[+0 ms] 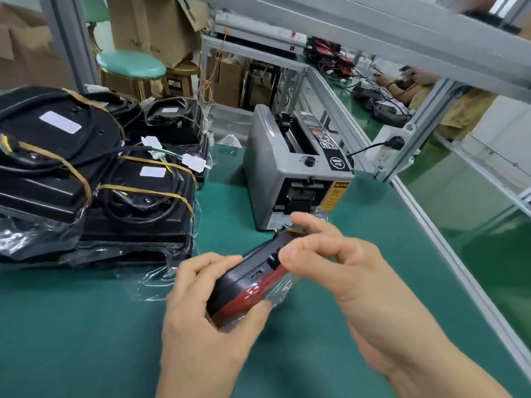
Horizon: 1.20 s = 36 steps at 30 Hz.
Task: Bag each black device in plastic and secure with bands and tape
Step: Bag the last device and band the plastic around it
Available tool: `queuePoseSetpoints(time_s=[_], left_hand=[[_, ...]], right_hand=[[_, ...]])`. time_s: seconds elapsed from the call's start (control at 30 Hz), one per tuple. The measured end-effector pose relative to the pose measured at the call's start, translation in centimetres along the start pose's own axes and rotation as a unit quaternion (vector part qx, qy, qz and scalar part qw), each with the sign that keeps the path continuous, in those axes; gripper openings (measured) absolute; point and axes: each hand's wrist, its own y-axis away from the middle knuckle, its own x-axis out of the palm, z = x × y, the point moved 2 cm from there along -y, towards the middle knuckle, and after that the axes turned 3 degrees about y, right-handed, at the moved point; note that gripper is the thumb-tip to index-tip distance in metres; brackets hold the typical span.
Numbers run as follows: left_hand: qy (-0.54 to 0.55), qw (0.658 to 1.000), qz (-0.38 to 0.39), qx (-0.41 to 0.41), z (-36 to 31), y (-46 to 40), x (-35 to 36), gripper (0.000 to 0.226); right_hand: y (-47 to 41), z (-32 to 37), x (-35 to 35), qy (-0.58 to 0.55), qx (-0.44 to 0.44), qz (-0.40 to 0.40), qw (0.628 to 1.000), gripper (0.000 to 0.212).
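Device held, tape ahead

My left hand (201, 300) grips the black device (253, 278), its long axis pointing far-right toward the tape dispenser (293, 173); my right hand (339, 262) pinches its far end.

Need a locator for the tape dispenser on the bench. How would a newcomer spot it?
Start at the green bench mat. Right of the stack of bagged black devices and just beyond the two hands stands the tape dispenser. It is the only grey metal box there, with a round black knob on top, a yellow warning label on its front corner and a black cord running to the white socket behind.
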Motion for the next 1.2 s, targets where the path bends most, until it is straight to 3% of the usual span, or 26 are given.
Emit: queuePoseSetpoints(time_s=[0.23,0.87,1.2], left_hand=[[0.041,0.999,0.008,-0.005,-0.1,0.5,0.1,0.053],[0.028,1.000,0.003,0.006,0.2,0.9,0.0,0.045],[0.026,0.995,0.018,0.094,0.3,1.0,0.1,0.046]], right_hand=[[0.2,-1.9,1.4,0.089,-0.028,-0.083,0.992,0.008],[-0.2,-2.1,1.8,0.152,-0.025,-0.076,0.985,0.009],[0.2,-2.3,1.9,0.214,-0.046,-0.098,0.971,0.006]])
